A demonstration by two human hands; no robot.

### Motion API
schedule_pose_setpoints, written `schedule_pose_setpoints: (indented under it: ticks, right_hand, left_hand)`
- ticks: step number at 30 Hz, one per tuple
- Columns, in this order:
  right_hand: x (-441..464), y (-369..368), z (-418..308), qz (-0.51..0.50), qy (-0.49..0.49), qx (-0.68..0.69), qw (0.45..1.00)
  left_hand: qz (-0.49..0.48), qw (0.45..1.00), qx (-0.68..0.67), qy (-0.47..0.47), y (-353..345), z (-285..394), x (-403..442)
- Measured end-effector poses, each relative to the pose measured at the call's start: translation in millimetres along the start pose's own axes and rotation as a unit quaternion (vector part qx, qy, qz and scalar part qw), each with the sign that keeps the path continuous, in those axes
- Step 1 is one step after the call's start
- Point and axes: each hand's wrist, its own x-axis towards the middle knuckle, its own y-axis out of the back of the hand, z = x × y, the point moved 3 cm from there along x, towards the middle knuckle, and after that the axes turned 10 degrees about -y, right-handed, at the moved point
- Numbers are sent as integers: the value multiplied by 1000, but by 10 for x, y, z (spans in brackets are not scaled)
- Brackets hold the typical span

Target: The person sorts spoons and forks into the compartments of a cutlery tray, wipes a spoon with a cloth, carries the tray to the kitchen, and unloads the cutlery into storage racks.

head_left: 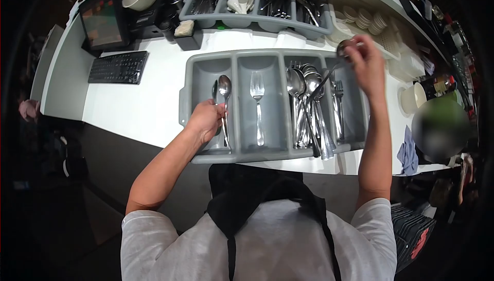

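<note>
A grey cutlery tray (261,155) with four compartments lies before me. My left hand (207,119) is in its leftmost compartment, fingers closed on a spoon (214,89) that they partly cover. Another spoon (224,86) lies right beside those fingers. One large fork (258,95) rests alone in the second compartment. Several spoons (303,83) are heaped in the third, and forks (338,93) stand in the rightmost one. Above the tray's right side, my right hand (364,65) pinches a dark-looking spoon (342,50) near its bowl, the handle slanting down-left over the heap.
Behind the tray stands another grey cutlery holder (257,19) with white spoons and other cutlery. A keyboard (118,67) and a screen (104,16) are at left. Stacked small cups (364,18), a white container (412,99) and a blue cloth (407,152) are at right.
</note>
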Motion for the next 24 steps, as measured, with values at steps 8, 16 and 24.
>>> schedule_pose_setpoints:
  ticks: [8,16,24]
  right_hand:
    - [-326,-566,-1042,-124,87,112,982]
    - [-143,-922,-559,-204,99,-118,967]
    - [-302,-1039,87,-118,139,-208,961]
  left_hand:
    - [-19,939,115,-323,-527,696,-598]
    - [-72,968,67,-232,-322,749,-307]
    - [-29,981,147,-120,-99,197,-175]
